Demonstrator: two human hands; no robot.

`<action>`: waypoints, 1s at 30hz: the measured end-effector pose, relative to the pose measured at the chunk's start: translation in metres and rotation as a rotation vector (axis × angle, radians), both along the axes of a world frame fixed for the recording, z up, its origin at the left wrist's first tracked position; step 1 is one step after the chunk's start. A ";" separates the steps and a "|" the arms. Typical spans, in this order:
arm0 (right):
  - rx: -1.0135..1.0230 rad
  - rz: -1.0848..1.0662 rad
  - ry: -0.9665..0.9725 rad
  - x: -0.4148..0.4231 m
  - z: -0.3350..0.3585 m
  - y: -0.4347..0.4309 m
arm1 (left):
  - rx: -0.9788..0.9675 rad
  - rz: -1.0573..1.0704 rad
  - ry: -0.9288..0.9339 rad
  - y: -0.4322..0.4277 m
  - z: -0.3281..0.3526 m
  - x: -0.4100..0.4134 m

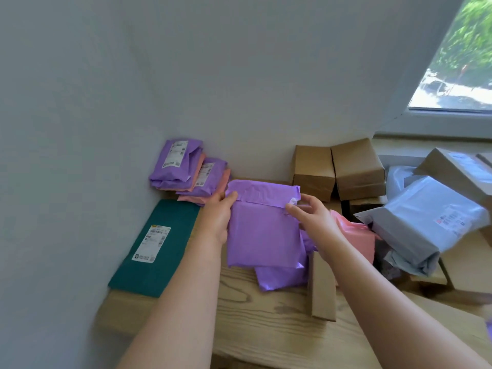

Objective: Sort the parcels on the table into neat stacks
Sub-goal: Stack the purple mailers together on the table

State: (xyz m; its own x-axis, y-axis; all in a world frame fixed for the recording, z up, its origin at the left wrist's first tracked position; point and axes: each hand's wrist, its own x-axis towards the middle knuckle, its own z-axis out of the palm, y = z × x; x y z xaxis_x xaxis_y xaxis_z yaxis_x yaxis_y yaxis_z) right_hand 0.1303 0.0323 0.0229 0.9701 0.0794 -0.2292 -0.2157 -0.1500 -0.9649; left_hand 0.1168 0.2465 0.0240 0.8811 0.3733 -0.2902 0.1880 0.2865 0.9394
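1. Teal mailer (154, 246) lies flat on our wooden table (266, 315), far left.
2. Our left hand (217, 214) grips the purple parcel (263, 233) by its left edge, over the table's middle.
3. Our right hand (314, 222) pinches its right edge, fingers curled.

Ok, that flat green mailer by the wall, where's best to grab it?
Probably take the green mailer by its right long edge, coming from the right. It lies flat on the table with its left edge against the wall, so that side looks blocked. The right hand and left hand now hold the purple mailer, so free one first.
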 end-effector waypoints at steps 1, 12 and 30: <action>0.028 0.000 -0.004 0.000 0.004 0.003 | -0.016 -0.010 -0.010 -0.004 0.004 -0.002; 0.427 -0.229 0.079 0.008 0.033 0.017 | -0.028 -0.385 0.082 0.000 0.034 -0.024; -0.266 -0.183 -0.251 0.002 0.085 0.057 | 1.105 -0.295 -0.151 0.006 0.053 -0.014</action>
